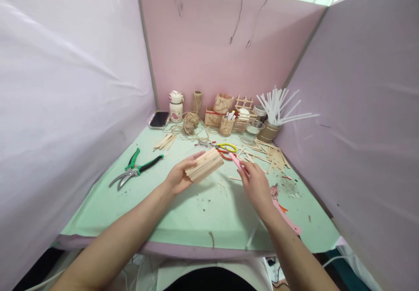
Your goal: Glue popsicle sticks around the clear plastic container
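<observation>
My left hand [181,172] is closed around one end of a small panel of wooden craft sticks [205,166], joined side by side and held tilted above the table. In my right hand [257,188] is a slim pink craft knife [235,160], its thin tip pointing toward the panel's upper right corner, apart from it. Behind the knife lie scissors with yellow and red handles [227,146]. Partly hidden by my right forearm is a pink glue gun [286,217] with an orange trigger.
Green-handled pruning shears [132,171] lie at the left. Along the back stand a phone [159,119], a bottle [176,107], a twine ball [190,122], stick-made holders [226,125], a water bowl [252,130] and white glue sticks [278,105]. Loose craft sticks [276,158] lie at right.
</observation>
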A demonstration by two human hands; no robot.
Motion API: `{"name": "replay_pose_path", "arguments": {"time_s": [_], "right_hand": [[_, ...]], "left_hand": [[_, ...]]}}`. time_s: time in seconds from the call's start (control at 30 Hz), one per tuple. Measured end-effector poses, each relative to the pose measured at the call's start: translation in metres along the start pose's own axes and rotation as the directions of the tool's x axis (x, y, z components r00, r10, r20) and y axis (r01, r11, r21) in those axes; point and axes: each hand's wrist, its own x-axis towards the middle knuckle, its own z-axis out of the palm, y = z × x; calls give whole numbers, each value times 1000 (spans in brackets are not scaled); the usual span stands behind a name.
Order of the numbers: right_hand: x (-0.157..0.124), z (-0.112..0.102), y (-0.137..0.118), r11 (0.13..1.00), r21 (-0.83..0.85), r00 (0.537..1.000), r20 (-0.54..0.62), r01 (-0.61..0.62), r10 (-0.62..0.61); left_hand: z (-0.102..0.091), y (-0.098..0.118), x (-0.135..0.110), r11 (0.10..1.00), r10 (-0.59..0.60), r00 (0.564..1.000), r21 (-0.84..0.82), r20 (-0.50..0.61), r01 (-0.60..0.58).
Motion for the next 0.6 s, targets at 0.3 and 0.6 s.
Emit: {"name": "replay_pose_path", "arguments": {"time_s": [0.3, 0.6], "right_hand": [[8, 30, 8, 996, -91, 981, 192, 4, 13], [28, -9, -35, 949, 309, 989, 106, 68, -105]], "left_hand": [[-8, 5, 3, 1000, -6, 999, -26, -39, 5], [-11, -4, 1, 927, 70, 987, 356, 145, -118]]}}
